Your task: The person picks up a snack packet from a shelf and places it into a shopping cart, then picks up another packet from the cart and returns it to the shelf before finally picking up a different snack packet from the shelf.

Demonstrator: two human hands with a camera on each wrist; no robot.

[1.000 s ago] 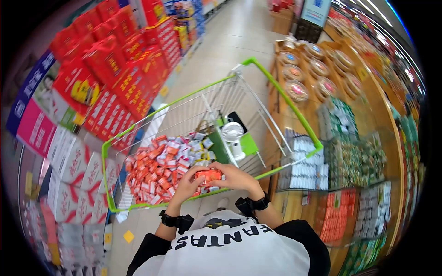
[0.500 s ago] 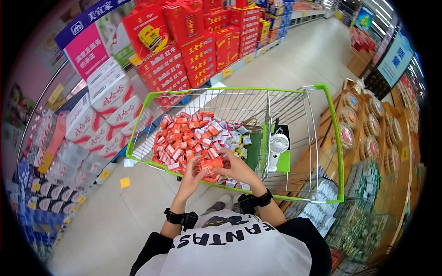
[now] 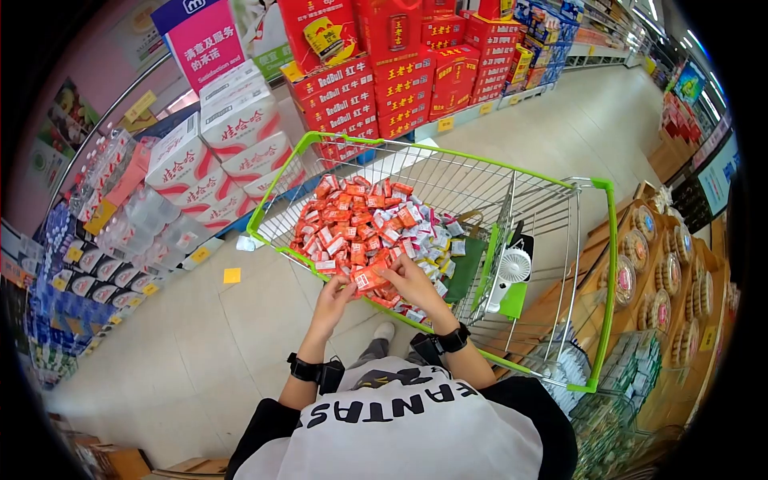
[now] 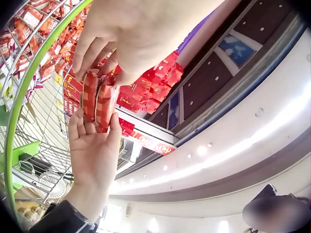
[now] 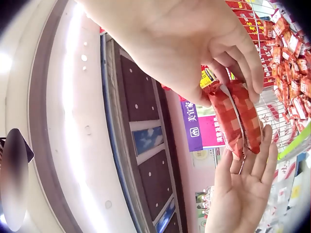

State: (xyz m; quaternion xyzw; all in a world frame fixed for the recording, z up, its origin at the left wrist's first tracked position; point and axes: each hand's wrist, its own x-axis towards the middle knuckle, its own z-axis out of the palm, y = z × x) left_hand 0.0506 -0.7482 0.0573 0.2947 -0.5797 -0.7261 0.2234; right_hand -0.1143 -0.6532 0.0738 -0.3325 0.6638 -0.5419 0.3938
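Both hands hold one small red-orange snack packet [image 3: 370, 278] just over the near edge of the shopping cart. The left hand [image 3: 333, 301] pinches its left end, and the right hand [image 3: 414, 286] pinches the other. From underneath, the left wrist view shows a checked back on the packet [image 4: 98, 102] with a lengthwise seam, thumb and fingers at each end. Behind the hands, a heap of similar red packets [image 3: 344, 220] fills the left part of the cart, with white and yellow packets [image 3: 436, 240] beside it.
The cart has a green rim [image 3: 472, 166] and wire sides. A white handheld fan [image 3: 514, 266] stands in its right part beside a green panel [image 3: 467, 268]. Stacked red drink boxes [image 3: 400, 92] and white cartons [image 3: 240, 112] line the far left; round cookie tubs [image 3: 660, 308] sit on wooden shelving at right.
The head view has swung left, so the shelves and cart shift rightward in it. Both hands keep the packet, whose lettered face now shows more plainly, with the fingers toward its ends.
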